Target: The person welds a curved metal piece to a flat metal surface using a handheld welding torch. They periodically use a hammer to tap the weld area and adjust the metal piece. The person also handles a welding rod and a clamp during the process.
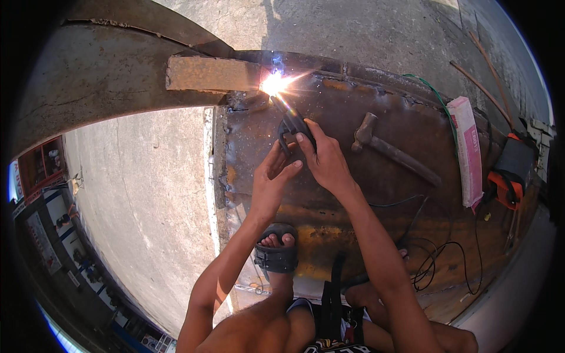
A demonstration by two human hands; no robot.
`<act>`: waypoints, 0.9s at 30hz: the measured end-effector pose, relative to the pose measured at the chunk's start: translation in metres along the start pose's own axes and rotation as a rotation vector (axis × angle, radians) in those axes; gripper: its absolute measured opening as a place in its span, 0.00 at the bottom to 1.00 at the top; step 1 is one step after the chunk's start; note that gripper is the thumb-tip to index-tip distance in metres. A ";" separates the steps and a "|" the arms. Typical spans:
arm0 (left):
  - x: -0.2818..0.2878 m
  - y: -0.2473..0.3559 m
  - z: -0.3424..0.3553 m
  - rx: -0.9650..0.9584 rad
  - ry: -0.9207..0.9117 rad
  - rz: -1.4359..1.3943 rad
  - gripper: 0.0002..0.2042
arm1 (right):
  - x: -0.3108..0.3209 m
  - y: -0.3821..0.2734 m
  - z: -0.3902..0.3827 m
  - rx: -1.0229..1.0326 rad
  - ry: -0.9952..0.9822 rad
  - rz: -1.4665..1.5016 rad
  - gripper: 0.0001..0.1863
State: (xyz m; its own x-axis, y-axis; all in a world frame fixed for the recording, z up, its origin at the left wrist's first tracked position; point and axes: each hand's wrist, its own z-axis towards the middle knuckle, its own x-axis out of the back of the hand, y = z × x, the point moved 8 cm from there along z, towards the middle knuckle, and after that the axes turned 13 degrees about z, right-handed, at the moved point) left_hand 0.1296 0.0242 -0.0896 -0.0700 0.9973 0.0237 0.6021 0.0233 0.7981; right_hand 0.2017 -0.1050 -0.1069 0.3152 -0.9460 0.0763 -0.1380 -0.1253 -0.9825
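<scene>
My right hand [321, 156] grips a black electrode holder [292, 122], angled up toward a very bright welding arc [274, 83] where a rusty steel bar [209, 75] meets a rusty steel plate [347, 232]. Glare hides the rod's tip and the joint. My left hand [273, 176] is just below and left, fingers loosely curled at the holder's black cable loop [283, 142], thumb apart. A hammer [391, 153] lies on the plate, right of my hands.
A pink carton [468, 153], an orange-black machine [507, 176], two rusty rods [482, 85] and loose cables [435, 259] are at right. A broad steel beam [106, 76] extends upper left. My sandalled foot [275, 253] is at the plate's left edge, beside pale concrete [141, 206].
</scene>
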 end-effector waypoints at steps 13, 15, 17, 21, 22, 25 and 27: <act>-0.001 -0.002 0.001 0.008 0.002 -0.032 0.35 | 0.001 0.000 0.001 0.009 0.000 0.007 0.21; 0.000 -0.002 0.001 0.006 -0.002 -0.025 0.36 | 0.000 -0.001 0.001 0.017 0.004 -0.002 0.20; 0.001 -0.001 0.001 -0.004 -0.011 -0.011 0.37 | -0.001 -0.002 0.001 0.002 -0.006 0.014 0.21; 0.001 -0.004 0.000 0.013 0.010 -0.006 0.36 | -0.001 -0.001 0.001 -0.002 -0.002 -0.009 0.22; 0.000 -0.002 0.000 0.008 0.003 -0.006 0.35 | 0.000 0.000 0.001 0.000 0.000 -0.012 0.22; -0.001 0.001 0.000 0.001 -0.008 -0.005 0.35 | 0.000 -0.001 0.001 0.001 -0.001 -0.012 0.23; 0.000 0.001 0.000 0.003 -0.007 -0.003 0.35 | -0.001 -0.001 0.001 -0.004 -0.005 -0.002 0.23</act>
State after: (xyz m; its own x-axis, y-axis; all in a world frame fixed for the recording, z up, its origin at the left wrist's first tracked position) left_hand 0.1299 0.0241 -0.0885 -0.0659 0.9977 0.0172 0.6045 0.0262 0.7962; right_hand 0.2027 -0.1038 -0.1065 0.3206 -0.9441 0.0773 -0.1414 -0.1284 -0.9816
